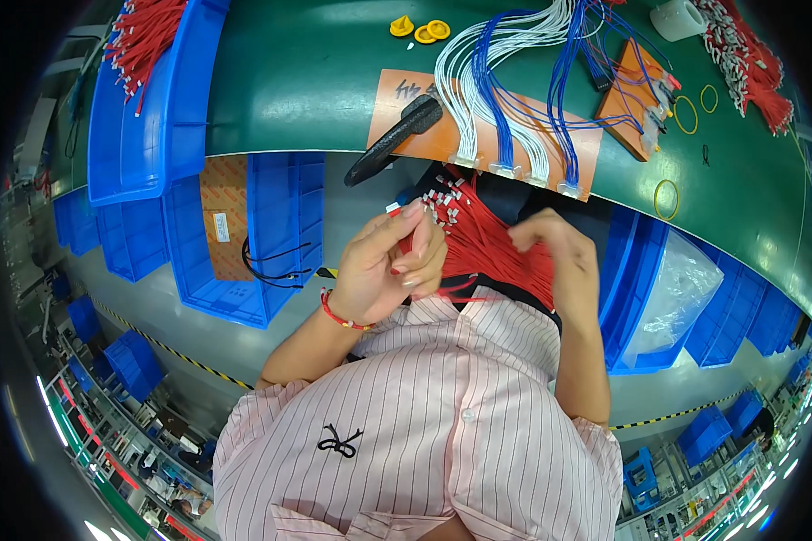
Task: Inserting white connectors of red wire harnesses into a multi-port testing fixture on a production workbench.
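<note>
My left hand [390, 255], with a red bracelet at its wrist, is closed on red wires [405, 243]; a small white connector [392, 208] shows by its fingertips. A thick bundle of red wires [501, 261] with white end connectors lies across my lap, under and between my hands. Over the right side of that bundle is my right hand [564, 255], bent at the wrist. Its fingers are blurred, and whether anything is in them cannot be made out.
A green table [289, 81] spans the front, bearing an orange board [397, 122], a black-handled tool [392, 140], white and blue wire harnesses [460, 72], an orange block fixture [630, 99], yellow rings [686, 115] and a tape roll [677, 20]. Blue bins [185, 108] stand left, others [641, 298] right.
</note>
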The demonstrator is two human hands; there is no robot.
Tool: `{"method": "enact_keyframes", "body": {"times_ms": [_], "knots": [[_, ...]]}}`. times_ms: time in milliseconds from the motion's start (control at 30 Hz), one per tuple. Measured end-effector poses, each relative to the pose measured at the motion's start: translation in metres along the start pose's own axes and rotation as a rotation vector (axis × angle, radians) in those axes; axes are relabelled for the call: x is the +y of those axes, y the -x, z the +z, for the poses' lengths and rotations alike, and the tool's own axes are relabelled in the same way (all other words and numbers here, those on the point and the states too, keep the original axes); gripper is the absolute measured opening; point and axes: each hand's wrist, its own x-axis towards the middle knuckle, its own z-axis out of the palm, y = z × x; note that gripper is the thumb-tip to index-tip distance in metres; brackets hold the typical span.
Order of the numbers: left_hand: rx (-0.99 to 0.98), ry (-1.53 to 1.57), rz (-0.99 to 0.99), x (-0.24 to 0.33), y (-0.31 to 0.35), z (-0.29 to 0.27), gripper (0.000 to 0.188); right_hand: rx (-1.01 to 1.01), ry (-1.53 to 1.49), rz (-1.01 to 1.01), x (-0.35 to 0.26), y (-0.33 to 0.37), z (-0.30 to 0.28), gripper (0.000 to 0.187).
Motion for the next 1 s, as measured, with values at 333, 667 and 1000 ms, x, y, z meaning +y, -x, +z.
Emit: {"method": "enact_keyframes", "body": {"times_ms": [333,667,1000], "knots": [[0.202,-0.407,0.016,-0.007,0.002,-0.012,0.031,-0.010,0.206,-0.005,0.013,-0.005,0.020,0.010],[0.117,-0.652,0.118,-0.011,-0.016,0.015,0.033,-0.247,-0.240,0.308,-0.024,0.023,0.024,0.026],[0.144,-0.621,0.088,0.003,-0.027,0.015,0.041,-0.038,-0.536,0.154,0.001,0.051,-0.042,0.014]]}}
